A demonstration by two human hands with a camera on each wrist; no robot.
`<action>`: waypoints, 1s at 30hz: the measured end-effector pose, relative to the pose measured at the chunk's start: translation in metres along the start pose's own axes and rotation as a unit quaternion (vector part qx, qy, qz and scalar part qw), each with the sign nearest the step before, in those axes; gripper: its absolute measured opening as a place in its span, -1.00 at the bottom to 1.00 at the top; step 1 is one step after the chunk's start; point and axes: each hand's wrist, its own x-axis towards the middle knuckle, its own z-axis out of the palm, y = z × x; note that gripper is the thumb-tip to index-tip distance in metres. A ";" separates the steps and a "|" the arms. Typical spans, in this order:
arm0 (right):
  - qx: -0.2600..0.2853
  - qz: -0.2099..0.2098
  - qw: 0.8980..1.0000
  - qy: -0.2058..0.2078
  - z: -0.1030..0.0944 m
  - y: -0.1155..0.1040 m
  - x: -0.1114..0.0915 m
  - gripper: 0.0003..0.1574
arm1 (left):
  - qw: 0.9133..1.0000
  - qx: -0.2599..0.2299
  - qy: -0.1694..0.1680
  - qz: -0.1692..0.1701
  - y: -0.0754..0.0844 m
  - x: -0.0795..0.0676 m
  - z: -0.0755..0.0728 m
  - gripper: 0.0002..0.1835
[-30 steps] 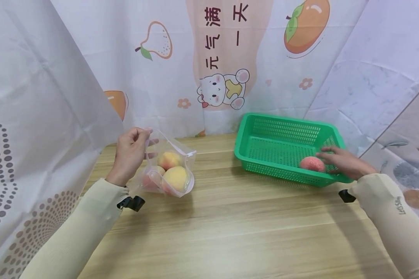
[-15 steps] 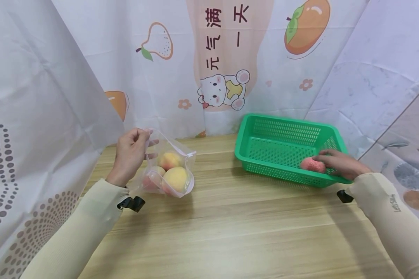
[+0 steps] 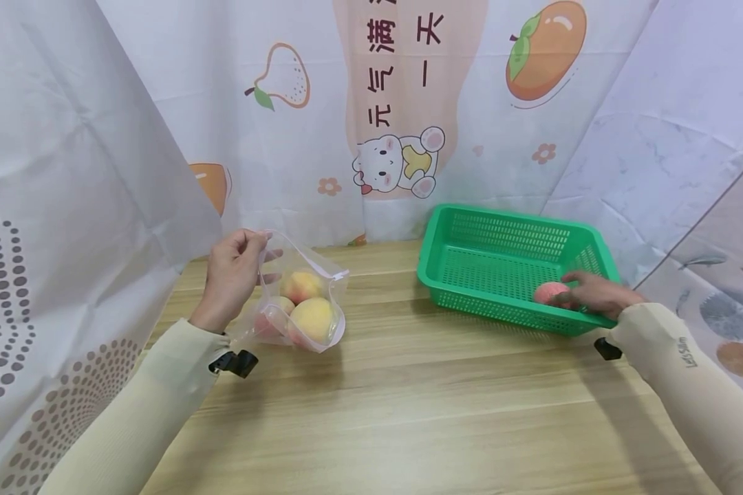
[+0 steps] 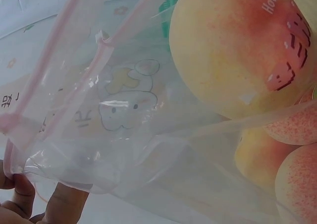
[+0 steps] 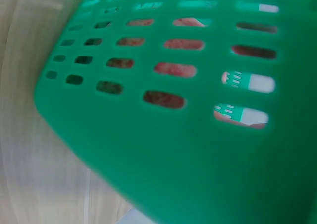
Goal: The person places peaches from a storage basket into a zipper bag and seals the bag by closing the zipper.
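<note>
My left hand (image 3: pixel 230 271) pinches the upper rim of a clear zip bag (image 3: pixel 320 264) standing on the table at the left. Inside the bag lie peaches (image 3: pixel 311 319), yellow with red blush; the left wrist view shows a large peach (image 4: pixel 233 50) close up through the plastic. At the right, my right hand (image 3: pixel 600 294) reaches over the near rim of a green basket (image 3: pixel 470 294) and grips a pink-red peach (image 3: pixel 546 291), its fingers around the fruit. In the right wrist view the basket wall (image 5: pixel 119 135) hides most of the hand and peach.
A wooden table (image 3: pixel 396 399) lies under the bag and basket. Printed white curtains (image 3: pixel 272 158) hang behind and at both sides, close to the basket's back and right end.
My right hand has moved down and slightly left onto the peach, and its fingers have closed around it. The left hand and bag stay in place.
</note>
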 end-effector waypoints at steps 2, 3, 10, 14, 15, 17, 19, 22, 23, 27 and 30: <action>-0.011 -0.003 1.000 -0.002 0.001 0.001 0.002 -0.01 | 1.000 0.002 -0.001 -0.003 0.000 0.000 0.000 -0.58; -0.017 -0.005 1.000 -0.002 0.001 0.002 0.003 -0.03 | 1.000 0.002 -0.001 -0.003 0.000 0.000 0.000 -0.58; -0.042 0.000 0.999 -0.005 0.002 0.007 0.007 -0.05 | 1.000 0.000 -0.001 0.004 -0.002 0.000 0.000 -0.58; -0.051 0.003 0.999 -0.006 0.002 0.008 0.010 -0.05 | 1.000 -0.002 -0.001 0.007 -0.002 0.000 -0.001 -0.57; -0.051 0.001 0.999 -0.006 0.002 0.009 0.010 -0.05 | 1.000 -0.002 -0.002 0.007 -0.002 0.000 -0.001 -0.57; -0.055 -0.002 0.998 -0.002 0.003 0.009 0.010 -0.02 | 1.000 -0.001 -0.002 0.006 -0.002 0.000 -0.001 -0.57; -0.053 -0.004 0.999 0.000 0.003 0.008 0.010 0.00 | 1.000 -0.001 -0.002 0.005 -0.003 0.000 -0.001 -0.56; -0.043 -0.010 0.999 0.009 0.003 0.008 0.010 0.03 | 1.000 0.002 -0.003 0.002 -0.003 -0.001 -0.002 -0.56; -0.038 -0.011 0.999 0.013 0.003 0.008 0.010 0.03 | 1.000 0.003 -0.003 0.002 -0.003 -0.001 -0.002 -0.56; -0.016 -0.019 0.999 0.026 0.003 0.009 0.009 0.05 | 1.000 0.007 -0.002 0.002 -0.002 -0.001 -0.001 -0.55; -0.001 -0.025 0.999 0.034 0.003 0.008 0.007 0.06 | 1.000 0.010 -0.003 0.002 -0.002 0.000 -0.001 -0.56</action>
